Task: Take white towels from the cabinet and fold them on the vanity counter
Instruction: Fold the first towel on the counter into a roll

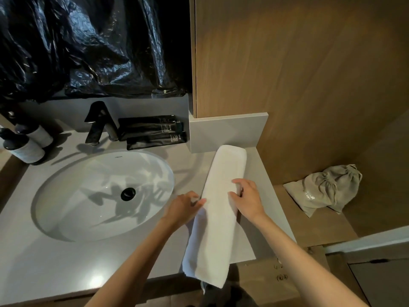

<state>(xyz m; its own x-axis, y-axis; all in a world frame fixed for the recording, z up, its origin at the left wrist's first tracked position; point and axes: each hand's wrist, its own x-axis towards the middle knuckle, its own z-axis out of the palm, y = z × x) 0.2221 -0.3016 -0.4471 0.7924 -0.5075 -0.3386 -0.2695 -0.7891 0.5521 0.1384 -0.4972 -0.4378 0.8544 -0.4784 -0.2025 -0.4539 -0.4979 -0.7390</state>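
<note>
Obs., head view: one white towel (219,209) is lying on the worktop (55,273) just R of the sink (168,173), already narrowed to a long strip w/ several layers; its far end is sitting near the back upstand, and its near end is hanging over the worktop's front edge.

Hands: both are working at the strip's mid-length; the left hand (186,204) is pinching the L long edge, thumb on top; the right hand (245,198) is gripping the R long edge, fingers curling over onto the top face. Neither hand is free.

Step (judgement): folding is under way and the fetch from the cabinet looks done for this towel; the lengthwise folds appear complete, and the hands are prob. squaring the edges before a crosswise fold.

Next move (judgement): it is calling for the overhanging near end to be lifted and brought toward the far end, layers kept flush so that the strip is not skewing; room is tight, the sink lying on one side and the worktop's R edge on the other.

Nearby: a tap (97,122) and black tubes (152,131) are sitting behind the sink, well apart from the towel; a cloth bag (327,189) is lying on a lower shelf to the R.
</note>
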